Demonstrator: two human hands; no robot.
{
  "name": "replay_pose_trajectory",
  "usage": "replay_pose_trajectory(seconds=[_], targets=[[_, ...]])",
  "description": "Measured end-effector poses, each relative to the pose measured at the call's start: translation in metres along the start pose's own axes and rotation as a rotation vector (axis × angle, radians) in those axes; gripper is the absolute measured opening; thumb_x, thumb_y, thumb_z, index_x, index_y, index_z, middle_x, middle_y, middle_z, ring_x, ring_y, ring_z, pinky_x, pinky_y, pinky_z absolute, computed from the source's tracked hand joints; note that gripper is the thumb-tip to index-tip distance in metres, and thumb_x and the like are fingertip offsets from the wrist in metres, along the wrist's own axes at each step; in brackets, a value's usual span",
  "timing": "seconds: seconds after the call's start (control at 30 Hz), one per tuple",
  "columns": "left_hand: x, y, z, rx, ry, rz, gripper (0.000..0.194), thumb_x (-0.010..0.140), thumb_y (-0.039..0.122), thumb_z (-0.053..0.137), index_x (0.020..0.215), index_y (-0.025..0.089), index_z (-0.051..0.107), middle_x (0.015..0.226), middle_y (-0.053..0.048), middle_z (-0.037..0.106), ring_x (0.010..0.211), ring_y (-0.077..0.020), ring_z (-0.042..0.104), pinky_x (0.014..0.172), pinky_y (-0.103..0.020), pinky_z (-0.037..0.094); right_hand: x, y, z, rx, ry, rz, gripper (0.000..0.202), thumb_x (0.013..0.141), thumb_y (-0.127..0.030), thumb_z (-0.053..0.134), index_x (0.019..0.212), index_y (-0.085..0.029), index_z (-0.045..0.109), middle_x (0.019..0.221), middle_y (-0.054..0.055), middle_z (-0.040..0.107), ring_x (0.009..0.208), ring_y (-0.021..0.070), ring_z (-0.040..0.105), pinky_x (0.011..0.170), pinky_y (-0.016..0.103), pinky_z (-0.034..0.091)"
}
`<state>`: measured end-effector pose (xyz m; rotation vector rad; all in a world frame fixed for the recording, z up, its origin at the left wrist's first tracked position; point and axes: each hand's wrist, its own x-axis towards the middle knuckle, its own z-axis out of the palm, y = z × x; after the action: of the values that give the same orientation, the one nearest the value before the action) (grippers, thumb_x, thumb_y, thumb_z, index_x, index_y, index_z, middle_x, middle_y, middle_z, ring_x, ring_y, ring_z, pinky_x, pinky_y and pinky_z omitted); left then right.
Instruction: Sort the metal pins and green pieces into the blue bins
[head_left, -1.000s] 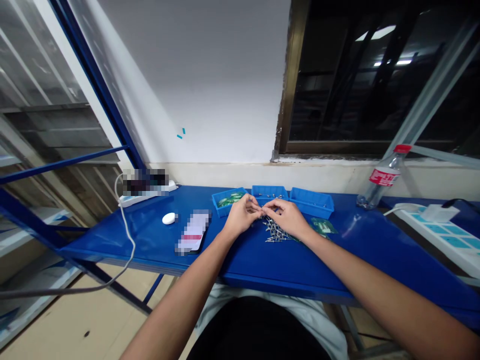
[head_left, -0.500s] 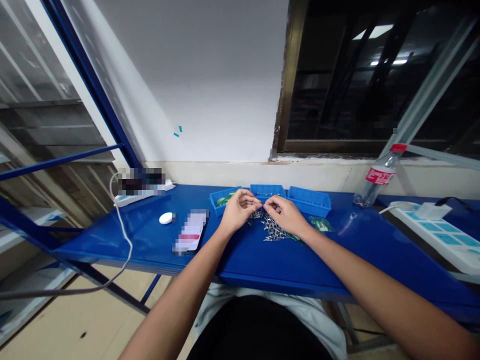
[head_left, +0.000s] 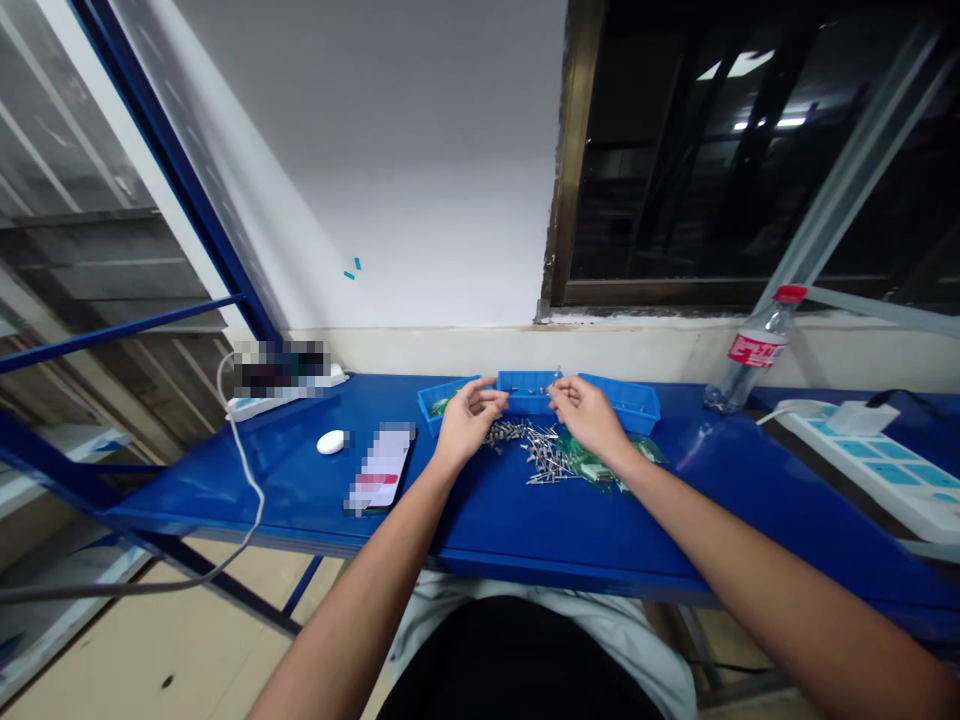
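Observation:
My left hand (head_left: 466, 425) is closed in a pinch in front of the left blue bin (head_left: 430, 408); whatever its fingertips hold is too small to make out. The fingertips of my right hand (head_left: 591, 418) pinch what looks like a small metal rivet, its end poking up before the middle blue bin (head_left: 525, 380). Below and between both hands lies a loose pile of silver rivets (head_left: 546, 460) on the blue table (head_left: 495, 520). Green plastic packets (head_left: 594, 465) lie under my right wrist. A few small metal pieces show in the middle bin.
The right blue bin (head_left: 641, 400) stands partly behind my right hand. Left of my forearm lie a phone (head_left: 384, 465) and a white oval object (head_left: 330, 442). A red-capped bottle (head_left: 754, 350) and a white power strip (head_left: 885, 470) are on the right. A cable (head_left: 251, 480) hangs at left.
My hands have moved apart from nearly touching fingertips. The right one has shifted right and slightly up, uncovering more of the middle bin and the green packets.

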<state>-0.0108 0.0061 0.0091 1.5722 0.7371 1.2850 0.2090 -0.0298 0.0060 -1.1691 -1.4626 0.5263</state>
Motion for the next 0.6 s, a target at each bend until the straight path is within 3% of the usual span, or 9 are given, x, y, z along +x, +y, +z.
replay_pose_trajectory(seconds=[0.13, 0.27, 0.43, 0.6], targets=[[0.002, -0.001, -0.003, 0.031, 0.042, -0.008, 0.045, 0.087, 0.034, 0.071, 0.125, 0.014, 0.059, 0.102, -0.012, 0.075, 0.087, -0.0192, 0.071, 0.071, -0.03, 0.056, 0.009, 0.004, -0.017, -0.045, 0.082, -0.005, 0.033, 0.096, -0.055, 0.052, 0.097, -0.022, 0.058, 0.074, 0.002, 0.067, 0.055, 0.0158, 0.057, 0.052, 0.026, 0.043], [0.0, 0.001, -0.002, 0.074, 0.041, -0.015, 0.042, 0.088, 0.032, 0.067, 0.125, 0.014, 0.059, 0.101, -0.011, 0.075, 0.087, -0.0187, 0.071, 0.068, -0.027, 0.055, 0.014, -0.001, -0.037, -0.31, 0.163, -0.152, 0.028, 0.101, -0.047, 0.046, 0.1, -0.023, 0.06, 0.08, 0.004, 0.071, 0.071, 0.0208, 0.066, 0.068, 0.031, 0.049], [-0.002, 0.003, -0.002, 0.148, 0.028, -0.006, 0.039, 0.089, 0.031, 0.064, 0.124, 0.013, 0.06, 0.101, -0.012, 0.075, 0.088, -0.0192, 0.072, 0.073, -0.029, 0.055, 0.022, -0.004, -0.072, -0.719, 0.227, -0.21, 0.019, 0.097, -0.036, 0.051, 0.102, -0.023, 0.064, 0.091, 0.008, 0.073, 0.08, 0.0256, 0.067, 0.076, 0.036, 0.048], [-0.003, 0.0, -0.003, 0.195, 0.021, 0.03, 0.036, 0.09, 0.03, 0.062, 0.123, 0.016, 0.061, 0.101, -0.01, 0.075, 0.089, -0.0184, 0.072, 0.08, -0.031, 0.056, 0.029, 0.01, -0.104, -0.934, 0.224, -0.226, 0.016, 0.092, -0.031, 0.056, 0.093, -0.022, 0.069, 0.1, 0.011, 0.068, 0.091, 0.0279, 0.064, 0.08, 0.038, 0.047]])
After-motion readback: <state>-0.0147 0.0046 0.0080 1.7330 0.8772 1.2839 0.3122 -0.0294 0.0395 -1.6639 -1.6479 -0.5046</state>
